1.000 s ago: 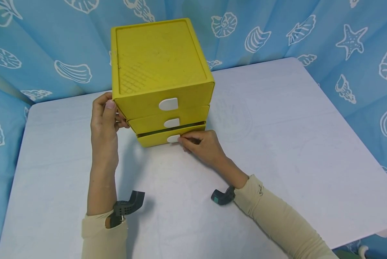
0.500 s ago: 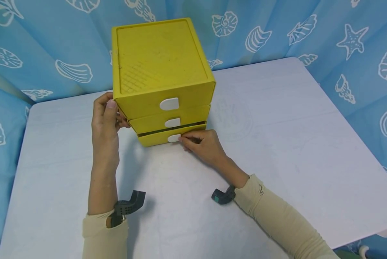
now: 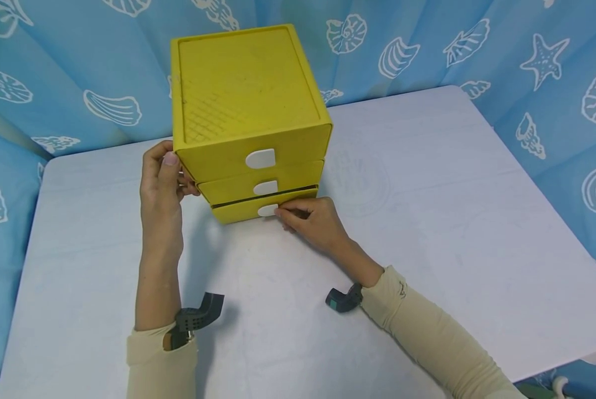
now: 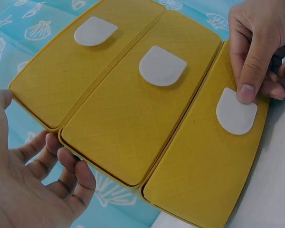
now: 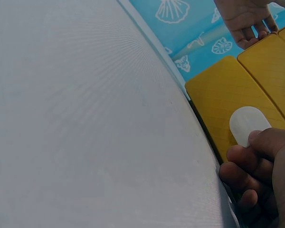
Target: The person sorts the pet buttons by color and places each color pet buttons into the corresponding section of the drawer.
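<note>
A yellow drawer unit with three stacked drawers and white tab handles stands at the back of the table. The person's right hand pinches the white handle of the bottom drawer. Above that drawer runs a thin dark gap, so it sits slightly out. On the unit's left side, the left hand holds the edge with its thumb near the top front corner. Its other fingers are bent against the side in the left wrist view. Inside the drawers nothing shows.
A white cloth covers the table. Behind and to the sides hangs a blue curtain printed with shells, close to the unit's back. Dark camera mounts are strapped to both wrists.
The dark gap above the bottom drawer looks slightly narrower. Both hands keep their places on the unit and the handle; the head view shifts a little.
</note>
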Demonstrator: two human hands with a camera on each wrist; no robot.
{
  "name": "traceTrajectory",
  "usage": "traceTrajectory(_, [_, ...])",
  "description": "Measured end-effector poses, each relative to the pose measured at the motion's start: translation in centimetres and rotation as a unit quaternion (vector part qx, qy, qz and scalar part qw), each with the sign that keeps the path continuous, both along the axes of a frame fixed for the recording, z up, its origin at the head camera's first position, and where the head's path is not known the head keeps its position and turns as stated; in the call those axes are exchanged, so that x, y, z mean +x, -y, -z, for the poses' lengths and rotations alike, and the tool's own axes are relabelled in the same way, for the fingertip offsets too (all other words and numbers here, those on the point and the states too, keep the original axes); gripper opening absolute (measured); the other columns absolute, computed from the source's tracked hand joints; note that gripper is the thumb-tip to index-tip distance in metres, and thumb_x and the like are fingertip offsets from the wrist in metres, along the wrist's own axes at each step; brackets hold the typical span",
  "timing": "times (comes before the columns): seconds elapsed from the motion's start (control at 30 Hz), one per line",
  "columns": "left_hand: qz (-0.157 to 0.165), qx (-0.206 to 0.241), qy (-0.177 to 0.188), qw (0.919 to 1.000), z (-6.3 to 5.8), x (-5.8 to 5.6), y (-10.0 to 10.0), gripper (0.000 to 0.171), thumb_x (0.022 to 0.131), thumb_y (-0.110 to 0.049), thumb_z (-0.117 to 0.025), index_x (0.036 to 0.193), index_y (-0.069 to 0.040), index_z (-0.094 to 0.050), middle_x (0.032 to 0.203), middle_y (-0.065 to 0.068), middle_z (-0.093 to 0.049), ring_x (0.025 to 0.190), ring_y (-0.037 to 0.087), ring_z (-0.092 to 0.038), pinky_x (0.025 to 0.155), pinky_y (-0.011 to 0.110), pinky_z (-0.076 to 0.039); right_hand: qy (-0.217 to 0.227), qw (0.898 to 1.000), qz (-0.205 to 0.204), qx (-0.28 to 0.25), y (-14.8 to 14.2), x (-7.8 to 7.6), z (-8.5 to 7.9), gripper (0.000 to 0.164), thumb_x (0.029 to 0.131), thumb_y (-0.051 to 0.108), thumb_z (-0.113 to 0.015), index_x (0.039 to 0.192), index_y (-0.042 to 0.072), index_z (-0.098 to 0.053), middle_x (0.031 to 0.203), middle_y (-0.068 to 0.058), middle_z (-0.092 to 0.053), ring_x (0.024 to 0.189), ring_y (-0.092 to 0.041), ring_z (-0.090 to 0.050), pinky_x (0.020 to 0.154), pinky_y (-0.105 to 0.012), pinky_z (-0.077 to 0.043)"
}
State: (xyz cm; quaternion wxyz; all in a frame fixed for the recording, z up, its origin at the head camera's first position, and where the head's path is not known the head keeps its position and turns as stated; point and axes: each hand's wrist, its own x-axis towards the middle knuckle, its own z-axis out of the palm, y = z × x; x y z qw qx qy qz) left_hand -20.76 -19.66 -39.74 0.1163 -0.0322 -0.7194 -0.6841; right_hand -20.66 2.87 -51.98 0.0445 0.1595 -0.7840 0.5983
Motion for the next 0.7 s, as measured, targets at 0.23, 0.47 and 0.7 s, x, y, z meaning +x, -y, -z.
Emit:
traceTrajectory(0.23, [0.001, 0.003, -0.006, 1.0, -0.1, 0.1, 0.0, 0.036, 0.093, -0.039, -0.047, 0.122, -0.019, -0.048, 0.092, 0.009, -0.045, 0.078, 0.023, -0.044, 0.068, 0.029, -0.043, -0.002, 1.0, -0.009, -0.004, 0.1, 1.0, -2.5, 0.012, 0.082, 0.007, -0.068, 0.088, -0.003, -0.072, 0.068, -0.013, -0.067, 0.059, -0.024, -0.064, 0.054, -0.025, -0.052])
traceTrajectory(0.47, [0.0, 0.004, 0.001, 1.0, -0.2, 0.0, 0.0, 0.036, 0.093, -0.04, -0.047, 0.122, -0.02, -0.048, 0.092, 0.008, -0.044, 0.079, 0.023, -0.044, 0.068, 0.029, -0.043, 0.003, 1.0, -0.007, -0.003, 0.1, 0.6, -2.2, 0.012, 0.082, 0.009, -0.068, 0.088, -0.001, -0.072, 0.068, -0.013, -0.067, 0.06, -0.024, -0.064, 0.054, -0.025, -0.052])
traceTrajectory(0.7, [0.008, 0.019, -0.009, 0.9998, -0.2, 0.0, -0.1, 0.036, 0.092, -0.039, -0.048, 0.122, -0.018, -0.049, 0.09, 0.008, -0.044, 0.075, 0.023, -0.043, 0.066, 0.029, -0.043, -0.003, 1.0, -0.005, -0.008, -0.2, -0.7, 0.2, 0.014, 0.082, 0.022, -0.07, 0.086, 0.01, -0.074, 0.065, -0.001, -0.067, 0.057, -0.013, -0.063, 0.053, -0.026, -0.052])
